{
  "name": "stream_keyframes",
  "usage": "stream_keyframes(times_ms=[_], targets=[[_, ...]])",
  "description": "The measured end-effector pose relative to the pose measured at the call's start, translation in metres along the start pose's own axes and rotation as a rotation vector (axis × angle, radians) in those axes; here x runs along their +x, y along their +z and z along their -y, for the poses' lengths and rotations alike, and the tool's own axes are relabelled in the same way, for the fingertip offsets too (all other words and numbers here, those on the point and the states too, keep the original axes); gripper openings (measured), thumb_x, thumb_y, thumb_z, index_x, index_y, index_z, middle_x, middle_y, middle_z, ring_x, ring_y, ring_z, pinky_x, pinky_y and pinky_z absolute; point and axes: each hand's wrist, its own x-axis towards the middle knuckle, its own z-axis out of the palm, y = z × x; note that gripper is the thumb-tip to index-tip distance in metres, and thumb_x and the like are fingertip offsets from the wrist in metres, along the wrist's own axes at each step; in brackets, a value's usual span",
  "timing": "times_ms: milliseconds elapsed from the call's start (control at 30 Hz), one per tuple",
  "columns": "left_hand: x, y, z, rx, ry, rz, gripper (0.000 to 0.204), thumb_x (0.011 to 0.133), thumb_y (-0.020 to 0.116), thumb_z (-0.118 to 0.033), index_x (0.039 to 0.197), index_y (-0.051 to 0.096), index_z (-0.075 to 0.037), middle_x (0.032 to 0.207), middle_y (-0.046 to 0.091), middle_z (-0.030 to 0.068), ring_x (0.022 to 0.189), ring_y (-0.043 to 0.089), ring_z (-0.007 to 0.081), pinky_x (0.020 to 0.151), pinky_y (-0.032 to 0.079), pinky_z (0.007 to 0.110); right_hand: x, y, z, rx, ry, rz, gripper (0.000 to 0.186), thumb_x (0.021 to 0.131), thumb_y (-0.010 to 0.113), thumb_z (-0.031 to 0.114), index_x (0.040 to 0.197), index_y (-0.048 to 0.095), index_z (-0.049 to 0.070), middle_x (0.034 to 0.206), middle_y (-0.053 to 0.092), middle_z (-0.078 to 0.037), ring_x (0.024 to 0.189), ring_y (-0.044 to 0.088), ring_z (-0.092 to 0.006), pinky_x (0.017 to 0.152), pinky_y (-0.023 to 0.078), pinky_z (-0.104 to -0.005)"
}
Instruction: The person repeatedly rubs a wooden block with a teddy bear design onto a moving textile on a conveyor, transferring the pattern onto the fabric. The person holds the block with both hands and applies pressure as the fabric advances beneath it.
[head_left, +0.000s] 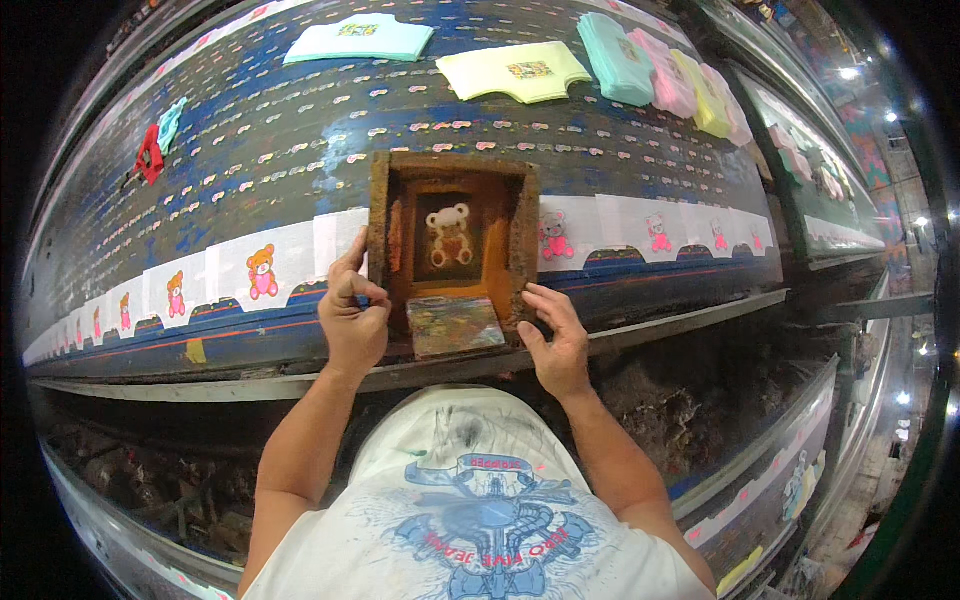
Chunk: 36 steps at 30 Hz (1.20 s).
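Observation:
A stained wooden screen frame (452,172) with a pale teddy bear stencil sits over a row of white fabric pieces on the long printing table. My left hand (355,305) grips its left side, fingers curled. My right hand (555,335) holds its lower right edge. A paint-smeared panel (455,325) forms the lower part of the frame. To the left, several white pieces (220,270) carry orange-and-pink bear prints; to the right, the pieces (620,225) show grey-and-pink bears, partly hidden by the frame nearest it.
Folded pastel garment pieces (510,70) lie along the table's (300,170) far side, with red and cyan cloths (150,155) at the left. A metal rail (690,312) runs along the near edge. Other long printing tables (760,450) stand behind me and at the right.

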Motion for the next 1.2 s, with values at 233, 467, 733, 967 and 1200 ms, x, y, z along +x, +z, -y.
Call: stream_keyframes(times_ms=[233, 467, 733, 967, 1200], targets=[[-0.012, 0.134, 0.017, -0.101, -0.081, -0.017, 0.023, 0.077, 0.071, 0.014, 0.083, 0.067, -0.008, 0.176, 0.059, 0.0297, 0.159, 0.058, 0.0355, 0.132, 0.039, 0.046, 0.008, -0.102, -0.061, -0.076, -0.073, -0.053, 0.044, 0.104, 0.087, 0.02, 0.143, 0.079, 0.002, 0.154, 0.075, -0.02, 0.15, 0.064, -0.0405, 0.13, 0.046, -0.0546], [-0.02, 0.179, 0.03, -0.236, -0.328, -0.063, 0.029, 0.075, 0.067, 0.022, 0.081, 0.063, -0.006, 0.179, 0.055, 0.0283, 0.162, 0.059, 0.0319, 0.133, 0.044, 0.044, 0.019, -0.163, -0.095, -0.017, -0.12, 0.0, 0.042, 0.101, 0.088, 0.013, 0.141, 0.08, 0.004, 0.153, 0.075, -0.019, 0.15, 0.064, -0.0407, 0.129, 0.048, -0.0534], [-0.025, 0.185, 0.025, -0.258, -0.366, -0.109, 0.032, 0.075, 0.066, 0.025, 0.081, 0.061, -0.006, 0.179, 0.055, 0.0274, 0.165, 0.056, 0.0325, 0.135, 0.043, 0.044, 0.046, -0.184, -0.081, -0.16, -0.42, 0.167, 0.035, 0.099, 0.085, 0.011, 0.133, 0.08, 0.004, 0.142, 0.077, -0.017, 0.141, 0.069, -0.0424, 0.119, 0.055, -0.0554], [-0.025, 0.182, 0.023, -0.225, -0.388, -0.109, 0.033, 0.075, 0.067, 0.025, 0.082, 0.062, -0.007, 0.177, 0.057, 0.0274, 0.162, 0.059, 0.0322, 0.132, 0.046, 0.044, 0.06, -0.157, -0.062, -0.344, -0.612, 0.514, 0.04, 0.096, 0.085, 0.02, 0.134, 0.081, 0.008, 0.141, 0.074, -0.014, 0.137, 0.067, -0.0357, 0.116, 0.053, -0.0483], [-0.029, 0.184, 0.029, -0.195, -0.399, -0.12, 0.03, 0.075, 0.069, 0.023, 0.08, 0.064, -0.007, 0.176, 0.06, 0.0252, 0.16, 0.061, 0.0301, 0.132, 0.045, 0.042, 0.074, -0.142, -0.046, -0.538, -0.63, 0.546, 0.04, 0.096, 0.077, 0.012, 0.134, 0.08, 0.002, 0.131, 0.077, -0.016, 0.123, 0.073, -0.0371, 0.107, 0.058, -0.0504]])
